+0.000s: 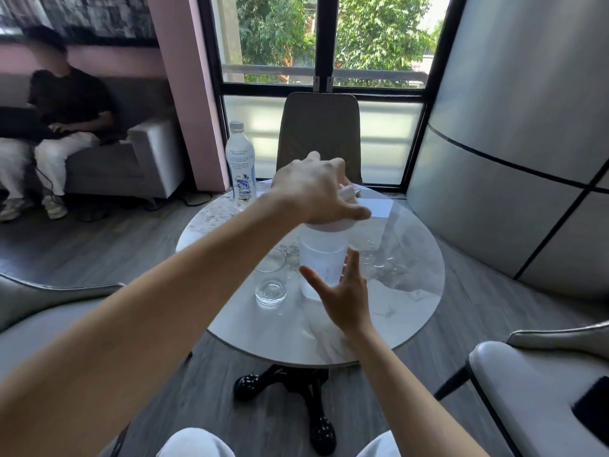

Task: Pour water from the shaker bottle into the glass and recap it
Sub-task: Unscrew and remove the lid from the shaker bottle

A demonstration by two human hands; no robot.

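While left hand [316, 189] caps shaker bottle [324, 258] — glass [271, 278] beside, plastic bottle [240, 163] behind.

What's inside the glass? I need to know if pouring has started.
The glass looks empty: only its clear thick base shows, no waterline visible. It stands upright beside the shaker bottle, whose lid is covered by the left hand.

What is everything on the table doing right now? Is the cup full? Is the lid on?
Shaker bottle: upright, lid on.
Left hand: on top of the lid.
Right hand: open, beside the shaker, not gripping.
Glass: upright, looks almost empty.
Water bottle: upright, capped.
Table: water drops on it.
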